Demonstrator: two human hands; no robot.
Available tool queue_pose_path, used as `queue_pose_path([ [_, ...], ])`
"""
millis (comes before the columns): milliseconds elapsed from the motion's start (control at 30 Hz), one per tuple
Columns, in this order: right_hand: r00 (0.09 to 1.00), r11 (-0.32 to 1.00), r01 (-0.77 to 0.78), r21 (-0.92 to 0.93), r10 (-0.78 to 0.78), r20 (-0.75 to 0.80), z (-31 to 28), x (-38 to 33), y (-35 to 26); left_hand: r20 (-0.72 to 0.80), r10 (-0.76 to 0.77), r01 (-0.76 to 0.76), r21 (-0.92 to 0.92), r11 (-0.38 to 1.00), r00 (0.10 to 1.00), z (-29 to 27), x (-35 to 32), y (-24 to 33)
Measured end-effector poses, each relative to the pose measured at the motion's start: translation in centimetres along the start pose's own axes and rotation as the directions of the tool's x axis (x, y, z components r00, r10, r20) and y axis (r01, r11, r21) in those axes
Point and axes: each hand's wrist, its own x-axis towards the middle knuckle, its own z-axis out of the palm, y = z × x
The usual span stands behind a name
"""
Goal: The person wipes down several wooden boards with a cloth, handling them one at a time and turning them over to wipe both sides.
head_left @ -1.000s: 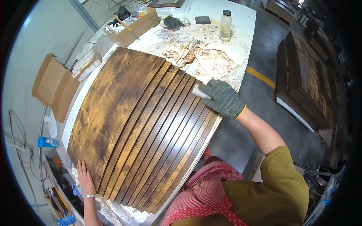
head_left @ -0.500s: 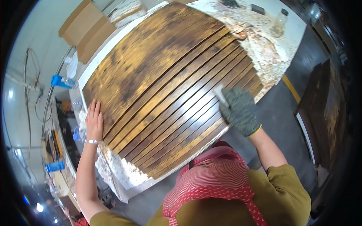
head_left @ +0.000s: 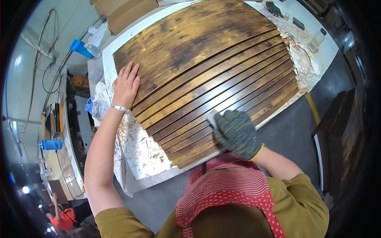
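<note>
Bench [head_left: 137, 156]: a white top, stained and blotched, is seen beneath the work; its bare surface is exposed along the near-left edge and at the far-right corner.

Slatted wooden panel [head_left: 206, 67]: a large dark-stained panel of long curved slats is laid flat across most of the bench, its near end reaching the near edge.

Cardboard box [head_left: 127, 12]: a brown carton is placed beyond the far-left edge of the panel.

Second dark wooden piece [head_left: 349, 139]: it is seen apart from the bench, on the floor to the right.

Left hand [head_left: 126, 85]: bare, with a metal bracelet at the wrist; it is laid flat, fingers extended and close together, on the left end of the panel. Nothing is gripped by it.

Right hand [head_left: 237, 133]: covered by a dark speckled work glove with a yellow cuff; it is curled down onto the slats near the near edge of the panel. A pale flat object [head_left: 212, 118] is pressed under the gloved fingers; what it is cannot be told.

Clear bottle [head_left: 316, 39]: it is stood at the far-right corner of the bench.

Blue-capped bottles [head_left: 85, 47]: they are grouped off the far-left corner.
</note>
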Motion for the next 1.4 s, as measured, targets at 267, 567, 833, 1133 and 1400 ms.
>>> queue_pose_path([
  [267,0.997,0.997,0.04,0.063,-0.044,0.065,3.1,1.6,-7.6,-0.072,-0.006,0.004,-0.038,0.999,0.997,0.9,-0.2,-0.3],
  [567,0.995,0.993,0.066,0.102,-0.058,-0.078,4.8,1.7,-11.9,-0.09,-0.005,-0.001,-0.07,0.998,0.996,0.9,0.3,0.5],
  [833,0.955,0.974,-0.171,-0.147,0.127,-0.269,0.5,-0.5,-3.7,-0.098,-0.016,0.01,-0.065,0.998,0.995,1.1,0.2,-0.1],
  [1133,0.975,0.967,-0.222,-0.125,0.219,-0.036,0.5,0.0,-3.0,-0.058,-0.024,0.022,-0.029,0.999,0.998,1.2,-0.2,-0.7],
  [1400,0.995,0.993,-0.095,-0.067,0.095,-0.001,-1.4,-1.1,2.3,-0.018,0.006,-0.006,-0.007,1.0,1.0,0.6,0.3,-0.1],
])
